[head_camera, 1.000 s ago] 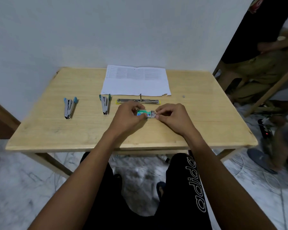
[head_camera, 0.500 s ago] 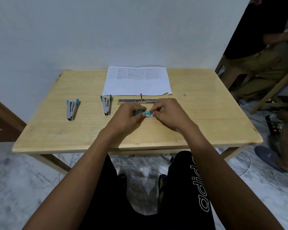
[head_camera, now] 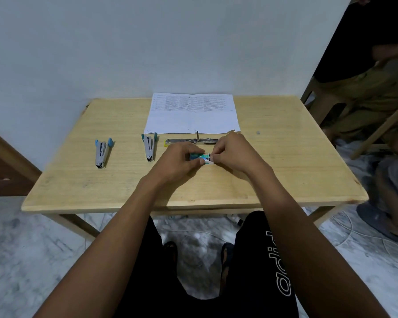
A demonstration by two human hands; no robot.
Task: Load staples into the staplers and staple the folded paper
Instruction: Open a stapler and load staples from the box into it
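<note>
Head view is looking down on a wooden table point(head_camera: 285, 171) set against a pale wall. Both hands are meeting near the table's centre over a small green-and-white staple box point(head_camera: 200, 157). The left hand point(head_camera: 177, 160) is curling around the box's 9 o'clock end, thumb and fingers closed on it. The right hand point(head_camera: 234, 152) is pinching the white 3 o'clock end between thumb and fingertips; whether the box is sliding open cannot be told at this size.

Just at 12 o'clock from the hands, an opened metal stapler point(head_camera: 190, 141) with a yellow base is lying flat, its long axis running 9 to 3 o'clock. Beyond it, at 12 o'clock and touching the wall edge of the table, a folded printed paper point(head_camera: 192, 115) is lying flat. At 9 o'clock from the hands, a small stapler with teal ends point(head_camera: 149, 146) is lying with its nose pointing toward 6 o'clock. Farther out at 9 o'clock, well apart, a second small stapler with blue ends point(head_camera: 102, 153) is lying the same way.
</note>
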